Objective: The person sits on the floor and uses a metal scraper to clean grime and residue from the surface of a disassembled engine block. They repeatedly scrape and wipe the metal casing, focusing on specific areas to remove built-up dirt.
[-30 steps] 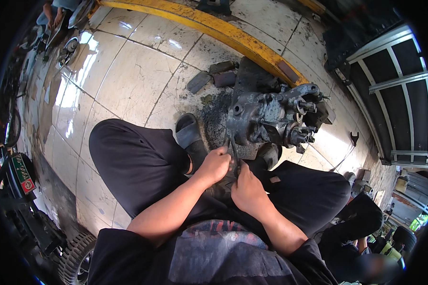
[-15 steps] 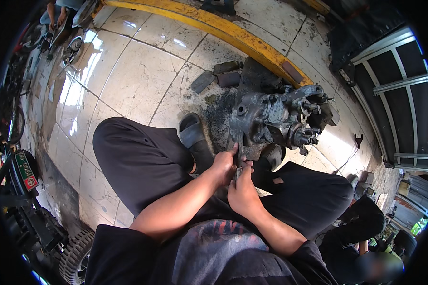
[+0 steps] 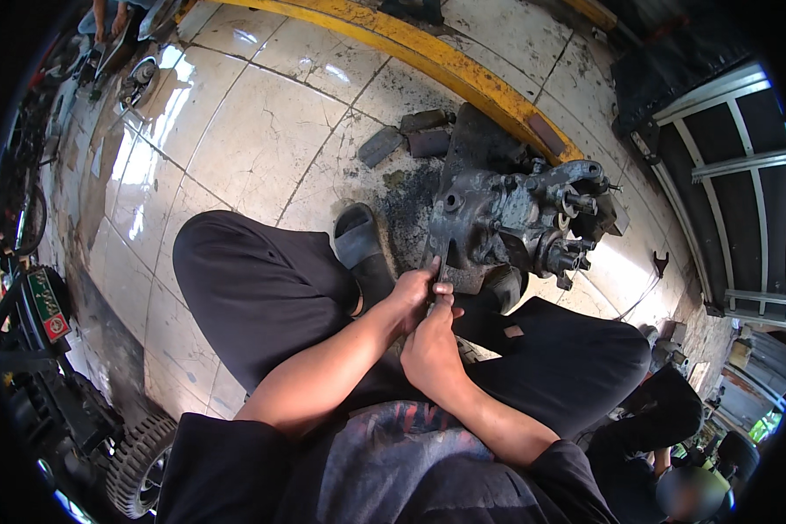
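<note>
Both hands are together between my bent knees, at the near edge of a heavy grey cast-metal assembly [image 3: 506,214]. My left hand [image 3: 410,295] is closed around a narrow dark metal bar [image 3: 436,272], its thumb stretched along it. Just below, my right hand [image 3: 432,349] is wrapped round the lower end, with its fingertips close against the left hand. Most of the bar is hidden by my fingers, so its exact kind does not show. Its far end meets the assembly's near edge; whether they touch I cannot tell.
A flat dark plate [image 3: 472,131] lies under the assembly. Several worn blocks [image 3: 381,147] sit beyond my sandalled foot [image 3: 362,244]. A yellow beam [image 3: 463,65] crosses the far side. Other people are at the far left and lower right. A treaded tyre [image 3: 140,467] stands lower left.
My right hand has shifted slightly left and closer in under the left hand. The view has moved a little, so the assembly appears further right. Both hands keep their grip.
</note>
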Available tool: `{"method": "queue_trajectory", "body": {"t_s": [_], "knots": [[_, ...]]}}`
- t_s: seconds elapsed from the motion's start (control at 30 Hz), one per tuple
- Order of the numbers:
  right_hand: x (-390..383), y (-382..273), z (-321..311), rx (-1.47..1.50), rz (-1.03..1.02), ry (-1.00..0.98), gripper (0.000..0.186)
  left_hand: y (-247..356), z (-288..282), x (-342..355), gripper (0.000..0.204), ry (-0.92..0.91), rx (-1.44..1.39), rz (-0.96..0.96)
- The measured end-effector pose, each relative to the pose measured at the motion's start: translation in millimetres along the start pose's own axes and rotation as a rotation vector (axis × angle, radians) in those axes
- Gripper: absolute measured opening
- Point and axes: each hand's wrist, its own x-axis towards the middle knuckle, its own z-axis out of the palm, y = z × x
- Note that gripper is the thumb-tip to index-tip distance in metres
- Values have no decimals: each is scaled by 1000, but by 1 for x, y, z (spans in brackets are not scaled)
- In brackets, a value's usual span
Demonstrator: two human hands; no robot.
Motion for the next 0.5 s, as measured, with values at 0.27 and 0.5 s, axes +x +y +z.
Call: {"method": "queue_trajectory", "body": {"t_s": [0.27,0.5], "knots": [[1,4,8,-124,-134,87,67,3,-6,1,46,-142,-6,1],[-2,3,12,-147,-81,58,73,1,-17,7,45,-174,7,-28]]}}
